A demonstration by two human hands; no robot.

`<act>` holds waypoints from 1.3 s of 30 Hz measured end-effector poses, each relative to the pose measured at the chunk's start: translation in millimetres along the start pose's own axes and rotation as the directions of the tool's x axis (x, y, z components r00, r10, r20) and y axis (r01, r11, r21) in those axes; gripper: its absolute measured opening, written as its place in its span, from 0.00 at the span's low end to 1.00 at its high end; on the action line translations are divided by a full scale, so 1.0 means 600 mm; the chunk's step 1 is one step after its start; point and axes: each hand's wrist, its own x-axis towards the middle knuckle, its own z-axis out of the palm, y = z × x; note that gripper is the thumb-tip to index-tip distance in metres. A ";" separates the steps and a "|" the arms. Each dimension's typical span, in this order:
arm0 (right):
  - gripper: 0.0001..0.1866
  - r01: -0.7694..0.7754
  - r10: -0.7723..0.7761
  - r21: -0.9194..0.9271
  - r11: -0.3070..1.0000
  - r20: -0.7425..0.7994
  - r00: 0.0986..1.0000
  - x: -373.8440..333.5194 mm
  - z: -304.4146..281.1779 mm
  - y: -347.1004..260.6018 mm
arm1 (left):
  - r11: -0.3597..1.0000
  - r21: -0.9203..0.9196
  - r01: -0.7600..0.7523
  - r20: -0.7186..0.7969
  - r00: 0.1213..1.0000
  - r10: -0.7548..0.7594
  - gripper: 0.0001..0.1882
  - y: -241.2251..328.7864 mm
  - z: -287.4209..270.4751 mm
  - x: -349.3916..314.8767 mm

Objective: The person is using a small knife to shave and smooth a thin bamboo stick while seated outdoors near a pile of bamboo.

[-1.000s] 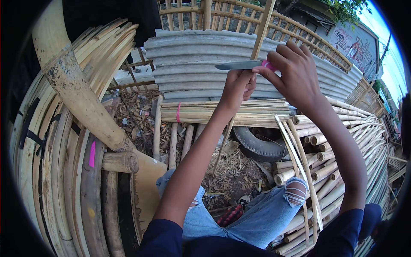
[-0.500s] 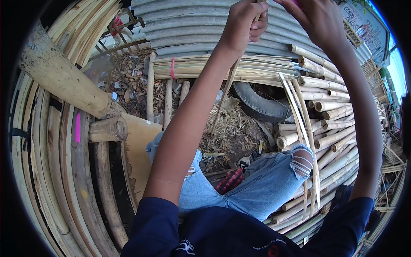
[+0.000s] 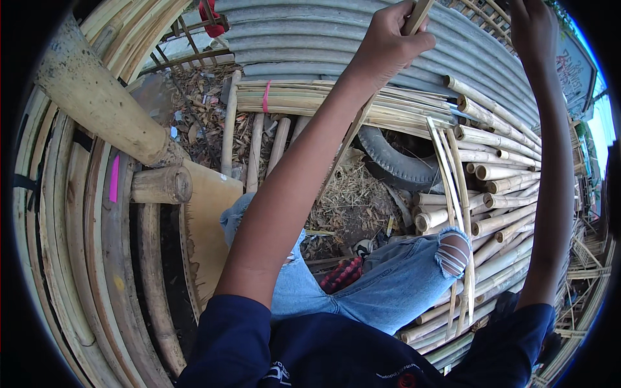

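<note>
High in the view, my left hand [image 3: 392,44] is closed round a long split bamboo strip [image 3: 419,14]. Its upper end runs out past the top edge, while the rest slants down behind my forearm toward the ground between my knees. My right hand [image 3: 534,32] is raised at the top right, apart from the left one. Its fingertips are cut off by the picture's edge, so whatever they hold is hidden. Two pale bamboo strips [image 3: 458,213] lean by my right knee. A pink-tied bundle of bamboo strips [image 3: 304,102] lies ahead.
Bamboo poles [image 3: 501,187] are stacked on the right. A thick bamboo post [image 3: 97,90] slants in at the left, above long bamboo slats [image 3: 97,258]. A worn tyre [image 3: 394,161] lies behind the litter-strewn ground. Corrugated sheeting [image 3: 304,39] stands beyond.
My right hand has moved away from the left, outward to the right and up. The left hand has shifted slightly right and lower, still gripping the bamboo strip.
</note>
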 end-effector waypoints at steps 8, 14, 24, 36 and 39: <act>0.18 0.245 -0.225 -0.056 0.968 0.234 0.946 -0.030 0.011 0.020 | 0.981 0.169 -0.099 -0.083 0.990 0.115 0.11 -0.009 0.002 -0.011; 0.18 0.424 -0.349 -0.072 0.903 0.452 0.821 -0.046 0.016 0.029 | 0.975 0.192 -0.116 -0.105 0.985 0.137 0.12 -0.009 0.006 -0.013; 0.19 0.248 -0.214 -0.088 0.965 0.281 0.935 0.003 0.012 0.063 | 0.999 -0.005 -0.050 -0.102 0.994 0.049 0.10 -0.005 0.002 -0.012; 0.24 0.522 -0.445 -0.170 0.836 0.347 0.826 -0.009 0.025 0.041 | 0.975 -0.189 0.115 -0.036 0.992 -0.124 0.08 0.020 0.008 -0.024; 0.24 0.361 -0.332 -0.192 0.913 0.169 0.928 0.024 0.005 0.046 | 0.967 -0.206 0.149 -0.034 0.987 -0.159 0.07 0.019 0.019 -0.019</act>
